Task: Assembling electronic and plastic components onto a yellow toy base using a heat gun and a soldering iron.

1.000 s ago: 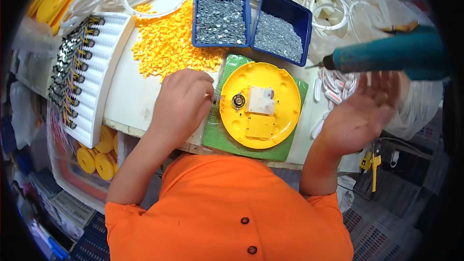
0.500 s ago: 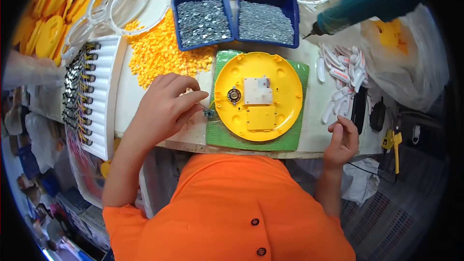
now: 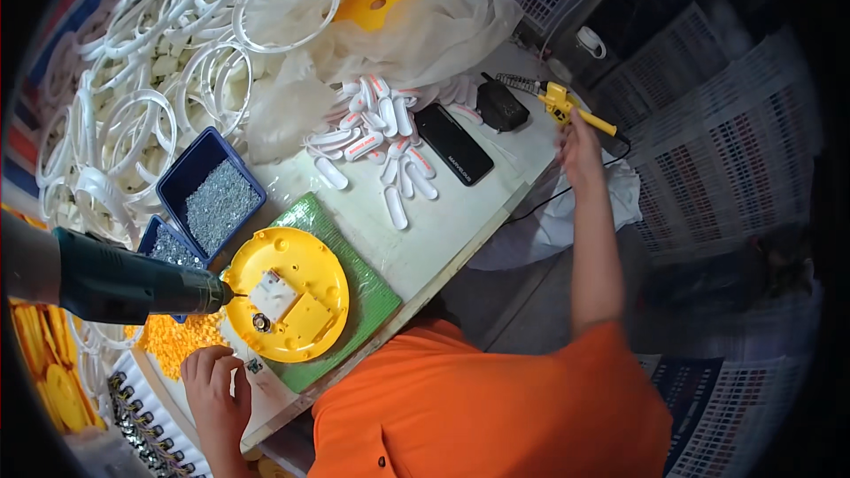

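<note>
My right hand point(image 3: 580, 149) reaches out to the far right, its fingers closed at the yellow handle of a soldering iron point(image 3: 598, 121). The iron's tip end sits in a yellow stand point(image 3: 556, 99) with a metal coil. At the lower left, my left hand point(image 3: 215, 397) rests by the table with fingers bent together; what they pinch is hidden. Close to its fingertips lies a small green circuit board point(image 3: 254, 366). Beside that, a round yellow plastic shell point(image 3: 305, 252) lies on a green mat point(image 3: 376, 294), with a white box point(image 3: 273, 296) and a round speaker point(image 3: 261, 322) inside.
A hanging electric screwdriver point(image 3: 146, 288) points over the shell's left edge. Behind are blue bins of screws point(image 3: 166, 184), yellow pieces point(image 3: 181, 341) and white rings point(image 3: 146, 124). White curved parts point(image 3: 390, 124), a black phone point(image 3: 454, 143) and a black pouch point(image 3: 502, 104) lie toward the right.
The view has swung to the right. My right hand has gone from the table edge out to the soldering iron. My left hand stays by the small circuit board.
</note>
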`<move>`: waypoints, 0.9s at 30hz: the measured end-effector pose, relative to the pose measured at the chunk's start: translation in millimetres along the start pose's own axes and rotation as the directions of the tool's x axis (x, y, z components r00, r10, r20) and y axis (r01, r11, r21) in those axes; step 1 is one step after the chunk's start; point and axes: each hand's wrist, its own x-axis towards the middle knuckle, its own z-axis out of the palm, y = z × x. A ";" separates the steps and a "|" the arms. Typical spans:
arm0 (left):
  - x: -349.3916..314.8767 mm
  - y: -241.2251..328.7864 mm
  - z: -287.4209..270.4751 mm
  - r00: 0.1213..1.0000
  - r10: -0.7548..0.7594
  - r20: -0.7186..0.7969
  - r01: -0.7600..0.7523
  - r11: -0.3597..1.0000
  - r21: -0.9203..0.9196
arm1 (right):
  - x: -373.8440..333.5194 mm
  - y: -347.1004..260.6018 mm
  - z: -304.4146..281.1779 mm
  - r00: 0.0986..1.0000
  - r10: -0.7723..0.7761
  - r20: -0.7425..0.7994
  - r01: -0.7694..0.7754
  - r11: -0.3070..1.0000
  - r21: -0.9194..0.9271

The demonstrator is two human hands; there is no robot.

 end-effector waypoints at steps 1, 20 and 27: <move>-0.5 2.4 -2.8 1.000 -0.013 -0.006 0.013 1.000 0.006 | 19.1 3.2 -5.6 0.999 -0.045 0.025 0.044 0.998 0.044; -27.6 15.9 10.3 0.916 -0.323 -0.239 0.314 0.946 -0.075 | -209.4 78.3 84.5 0.541 -0.473 0.696 0.617 0.785 0.054; 0.5 42.2 37.5 0.730 -0.683 0.011 0.274 0.277 -0.921 | -254.0 84.3 123.4 0.203 -0.490 0.848 0.660 0.708 0.251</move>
